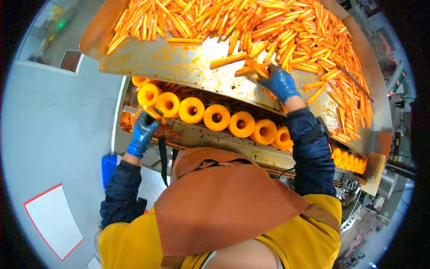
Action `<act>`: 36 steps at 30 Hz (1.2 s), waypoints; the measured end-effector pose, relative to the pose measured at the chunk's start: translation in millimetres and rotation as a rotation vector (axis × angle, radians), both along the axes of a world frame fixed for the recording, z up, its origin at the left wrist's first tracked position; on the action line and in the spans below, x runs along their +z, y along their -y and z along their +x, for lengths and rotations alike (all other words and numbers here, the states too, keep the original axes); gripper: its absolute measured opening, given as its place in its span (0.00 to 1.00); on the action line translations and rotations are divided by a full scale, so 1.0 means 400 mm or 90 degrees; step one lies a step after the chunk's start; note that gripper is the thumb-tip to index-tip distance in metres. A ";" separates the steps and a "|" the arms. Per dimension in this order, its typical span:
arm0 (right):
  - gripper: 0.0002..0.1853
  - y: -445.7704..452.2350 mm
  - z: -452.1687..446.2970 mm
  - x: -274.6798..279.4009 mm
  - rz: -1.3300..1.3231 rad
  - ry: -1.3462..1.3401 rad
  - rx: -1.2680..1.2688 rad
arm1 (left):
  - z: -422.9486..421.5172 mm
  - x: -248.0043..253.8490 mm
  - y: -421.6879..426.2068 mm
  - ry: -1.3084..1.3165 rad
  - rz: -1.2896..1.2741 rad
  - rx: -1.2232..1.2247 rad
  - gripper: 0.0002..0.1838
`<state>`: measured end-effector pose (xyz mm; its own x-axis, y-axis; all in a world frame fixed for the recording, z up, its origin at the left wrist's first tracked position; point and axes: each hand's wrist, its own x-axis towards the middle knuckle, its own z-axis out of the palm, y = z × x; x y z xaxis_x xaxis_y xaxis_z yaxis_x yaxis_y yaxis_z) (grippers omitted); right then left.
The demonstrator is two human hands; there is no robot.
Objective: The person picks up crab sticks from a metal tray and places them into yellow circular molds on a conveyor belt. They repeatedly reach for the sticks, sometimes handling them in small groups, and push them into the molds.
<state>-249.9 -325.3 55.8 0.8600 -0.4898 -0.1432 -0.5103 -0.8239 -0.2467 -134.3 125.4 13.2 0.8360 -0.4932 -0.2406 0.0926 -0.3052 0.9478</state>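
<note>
My left hand (143, 134), in a wet blue glove, is closed on a short orange stick (153, 112) above the left end of a row of orange funnel-shaped cups (191, 110). The cups have round holes in their middles. My right hand (280, 84), also in a blue glove, is at the front part of a metal tray (179, 58). Its fingers are closed around a few orange sticks (259, 69), partly hidden by the glove. A large heap of glossy, sauce-coated orange sticks (286, 31) covers the back and right of the tray.
The cup row runs along the tray's front edge, with more orange cups (348, 160) at the far right. A thin dark rod (354, 80) lies on the heap. To the left is a grey floor (58, 125) with a red-edged white panel (53, 222). A blue bin (109, 169) stands below my left wrist.
</note>
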 end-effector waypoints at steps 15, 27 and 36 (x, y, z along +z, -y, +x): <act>0.17 -0.030 -0.041 0.014 -0.076 -0.019 0.017 | 0.062 0.047 0.275 0.424 0.106 -0.203 0.18; 0.26 0.073 -0.079 0.004 -0.096 -0.129 0.112 | 0.263 0.013 0.364 0.491 0.193 -0.155 0.12; 0.21 0.085 -0.155 0.050 0.514 0.335 -0.156 | 0.283 0.013 0.381 0.404 0.226 -0.148 0.12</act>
<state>-312.0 -359.2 75.9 0.7978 -0.5863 -0.1409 -0.3083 -0.1958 -0.9309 -21.2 -26.9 18.4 0.7509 -0.6561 0.0748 -0.5411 -0.5465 0.6392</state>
